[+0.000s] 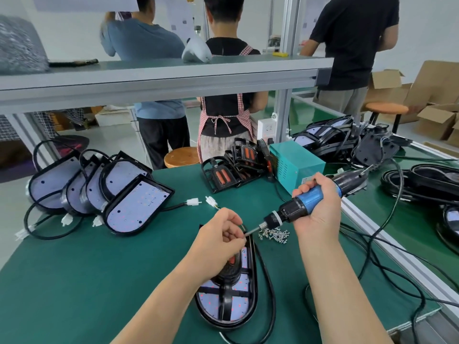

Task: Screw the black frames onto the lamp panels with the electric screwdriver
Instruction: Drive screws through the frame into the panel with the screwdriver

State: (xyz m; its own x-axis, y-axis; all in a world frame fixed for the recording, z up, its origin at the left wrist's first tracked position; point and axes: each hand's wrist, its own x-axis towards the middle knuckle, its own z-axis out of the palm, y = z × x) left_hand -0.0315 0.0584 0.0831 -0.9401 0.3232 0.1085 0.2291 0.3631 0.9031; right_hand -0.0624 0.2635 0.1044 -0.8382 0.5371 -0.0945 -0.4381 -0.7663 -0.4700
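Head view: the right hand [319, 212] grips the electric screwdriver [309, 197], its axis slanting down-left to the left hand [219, 235], which pinches the bit [252, 231] just above the far end of the lamp panel [211, 297], black frame [227, 301] on it

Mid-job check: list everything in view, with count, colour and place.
lamp panel: one, lilac, black-rimmed, nearest the person
black frame: one, black, lying on that panel
screws: a loose pile, silver, right of the panel
stacked panels: about five, lilac, at left
spare frames: several, black with orange, mid-bench
power box: one, teal, right of the spare frames
cabled lamps: a heap, black, far right
stools: two, brown seats, behind the bench
people: three, backs turned, behind
electric screwdriver: one, blue and black, above the screws
left hand: pinches the electric screwdriver's bit tip
right hand: grips the electric screwdriver
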